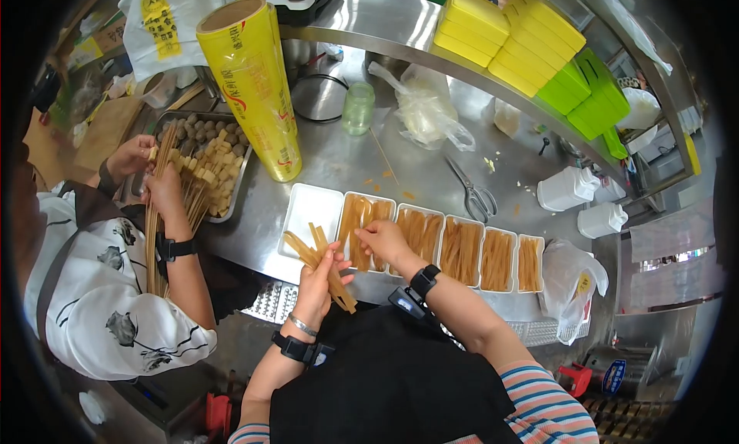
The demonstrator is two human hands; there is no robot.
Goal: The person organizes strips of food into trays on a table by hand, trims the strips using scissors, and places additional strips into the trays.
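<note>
Several flat tan strips [339, 288] are held in my left hand [315, 290], fanned out over the edge of an empty white tray [317, 213]. My right hand [383, 242] is over the strips in the neighbouring tray [356, 221], thumb and fingertips pinched together; what they hold, if anything, is too small to make out. Further right, a row of white trays filled with similar strips [460, 252] runs along the counter's front edge.
A yellow film roll [254, 90] stands behind the trays at left. Scissors [473, 190], a glass jar [357, 109] and plastic bags [431, 109] lie further back. At left, a co-worker's hands [163, 186] hold skewers beside a food tray [237, 190].
</note>
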